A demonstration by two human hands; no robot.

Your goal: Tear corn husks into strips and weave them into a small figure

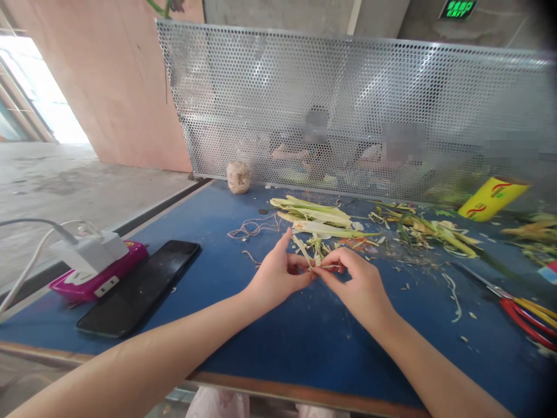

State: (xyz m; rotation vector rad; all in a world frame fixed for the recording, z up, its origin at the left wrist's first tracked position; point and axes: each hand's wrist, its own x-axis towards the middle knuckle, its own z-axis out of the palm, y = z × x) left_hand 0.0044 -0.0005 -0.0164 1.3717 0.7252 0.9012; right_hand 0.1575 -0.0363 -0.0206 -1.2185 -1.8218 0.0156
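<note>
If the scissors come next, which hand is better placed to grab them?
Right hand, probably: the scissors lie on its side; the left hand also pinches the leaf strips and sits farther away.

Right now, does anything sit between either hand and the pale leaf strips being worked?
Nothing visible does. The left hand and right hand both pinch the pale leaf strips directly, above the blue table; the leaf pile lies beyond them.
</note>
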